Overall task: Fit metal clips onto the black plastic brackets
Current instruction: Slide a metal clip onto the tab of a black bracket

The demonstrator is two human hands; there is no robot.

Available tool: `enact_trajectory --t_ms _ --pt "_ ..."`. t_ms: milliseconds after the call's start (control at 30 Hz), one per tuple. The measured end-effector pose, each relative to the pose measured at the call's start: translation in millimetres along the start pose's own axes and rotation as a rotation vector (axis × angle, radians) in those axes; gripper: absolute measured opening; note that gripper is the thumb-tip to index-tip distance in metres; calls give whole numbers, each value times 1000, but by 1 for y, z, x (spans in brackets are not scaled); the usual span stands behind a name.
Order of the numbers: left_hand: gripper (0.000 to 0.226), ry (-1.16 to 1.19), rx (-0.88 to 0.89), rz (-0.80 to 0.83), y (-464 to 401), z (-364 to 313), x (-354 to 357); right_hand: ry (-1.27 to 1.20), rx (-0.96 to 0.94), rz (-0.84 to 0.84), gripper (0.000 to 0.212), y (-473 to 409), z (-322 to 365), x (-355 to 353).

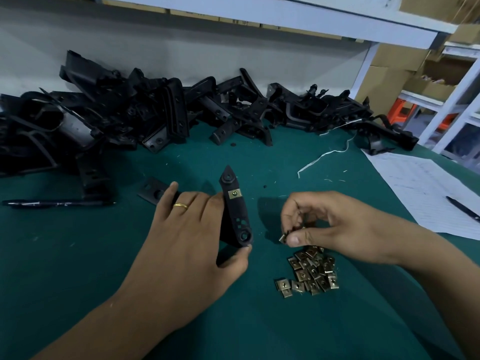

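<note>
My left hand (189,229) grips a long black plastic bracket (237,216), holding it upright over the green mat with its pointed end away from me. A brass-coloured metal clip (234,194) sits on the bracket's upper part. My right hand (335,224) pinches a single metal clip (283,237) between thumb and fingers, just above a heap of several loose clips (313,271). About a hand's width separates the pinched clip from the bracket, to its right.
A big pile of black brackets (145,113) runs along the back of the green mat (78,255). One flat black part (153,189) lies behind my left hand. A pen (57,203) lies at left; paper (426,193) with another pen (463,209) at right. White string (322,157) trails mid-table.
</note>
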State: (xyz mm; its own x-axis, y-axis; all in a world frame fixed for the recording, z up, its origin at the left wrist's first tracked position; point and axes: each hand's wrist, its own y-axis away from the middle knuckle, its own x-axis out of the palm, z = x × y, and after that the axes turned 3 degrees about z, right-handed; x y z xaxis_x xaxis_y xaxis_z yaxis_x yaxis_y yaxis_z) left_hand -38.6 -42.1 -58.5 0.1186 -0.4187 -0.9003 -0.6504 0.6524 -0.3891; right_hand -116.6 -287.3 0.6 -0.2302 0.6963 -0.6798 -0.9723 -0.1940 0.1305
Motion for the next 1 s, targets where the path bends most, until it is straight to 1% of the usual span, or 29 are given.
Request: enact_trajectory --t_ms 167,300,500,600,800,1000 --pt "61 -1 13 10 0 1 2 -29 -79 -46 8 -2 -1 5" --pt "62 -8 29 19 -1 1 3 -125 -133 -81 8 -4 -2 3" --pt "62 -25 48 6 0 0 0 -493 -251 -149 17 -14 3 21" --pt "62 -38 28 -10 0 0 -2 -577 -265 -197 15 -18 6 32" --pt "62 -32 7 -58 1 0 -4 -659 -250 -235 16 -20 11 39" --pt "64 -33 7 -76 0 0 -4 -602 -196 -306 17 -21 13 43"
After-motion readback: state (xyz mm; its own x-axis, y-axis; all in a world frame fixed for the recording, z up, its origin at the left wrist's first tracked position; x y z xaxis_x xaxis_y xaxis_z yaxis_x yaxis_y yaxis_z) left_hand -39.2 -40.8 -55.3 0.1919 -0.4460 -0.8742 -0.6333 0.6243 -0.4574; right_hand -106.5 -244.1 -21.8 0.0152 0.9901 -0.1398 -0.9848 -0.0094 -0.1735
